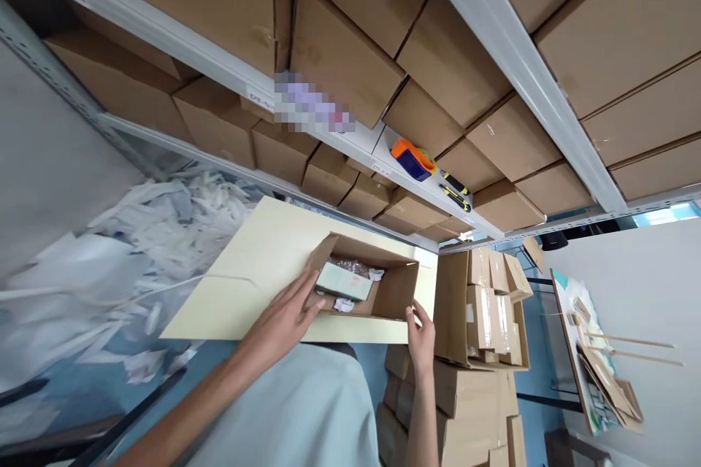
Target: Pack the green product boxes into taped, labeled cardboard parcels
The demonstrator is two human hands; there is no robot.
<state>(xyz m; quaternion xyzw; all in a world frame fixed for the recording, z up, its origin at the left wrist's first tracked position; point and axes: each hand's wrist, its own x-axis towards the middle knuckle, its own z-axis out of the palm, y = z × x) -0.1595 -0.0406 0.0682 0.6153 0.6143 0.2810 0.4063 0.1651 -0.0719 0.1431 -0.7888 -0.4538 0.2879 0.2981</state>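
An open cardboard box [397, 292] rests on a pale yellow tabletop [241, 299] in front of my body. My left hand [288, 306] lies along its left end, fingers fairly straight against the wall and thumb by the near rim. At the near right corner, my right hand [420, 332] grips the box with bent fingers. Inside sits a small pale green carton [344, 282], tilted. Bubble wrap [351, 267] shows behind it, with crumpled white paper [344, 304] in front and another wad at its right end.
Shelves packed with cardboard boxes [339, 51] rise beyond the tabletop. A tape dispenser [412, 159] and utility knives [456, 197] lie on a shelf ledge. Paper scraps [180, 219] heap at left. Right of the tabletop, a large carton [454, 306] holds several smaller boxes, above more stacked cartons.
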